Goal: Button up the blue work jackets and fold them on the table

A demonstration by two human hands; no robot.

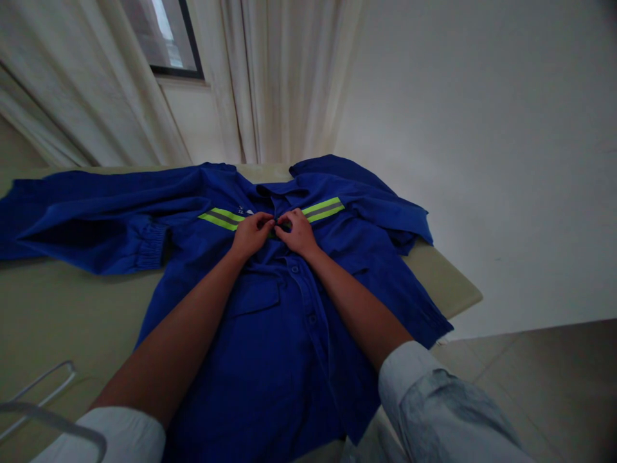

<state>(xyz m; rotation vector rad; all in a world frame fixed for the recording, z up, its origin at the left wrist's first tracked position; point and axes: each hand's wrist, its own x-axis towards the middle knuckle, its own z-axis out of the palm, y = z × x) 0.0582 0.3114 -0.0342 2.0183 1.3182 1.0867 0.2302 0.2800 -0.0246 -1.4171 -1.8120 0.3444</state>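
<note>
A blue work shirt (pixel 270 334) with a yellow-green reflective stripe (pixel 219 218) across the chest lies face up on a beige table (pixel 58 308). My left hand (pixel 250 233) and my right hand (pixel 299 233) meet at the shirt's front placket, just below the collar (pixel 282 190). Both pinch the fabric at the stripe, fingers curled and touching each other. A row of buttons (pixel 312 318) runs down the placket toward me. One sleeve (pixel 87 218) stretches out to the left.
A metal wire hanger (pixel 43 399) lies at the table's near left corner. Pale curtains (pixel 270 77) and a window (pixel 166 38) stand behind the table. A plain wall and tiled floor (pixel 540 386) are on the right.
</note>
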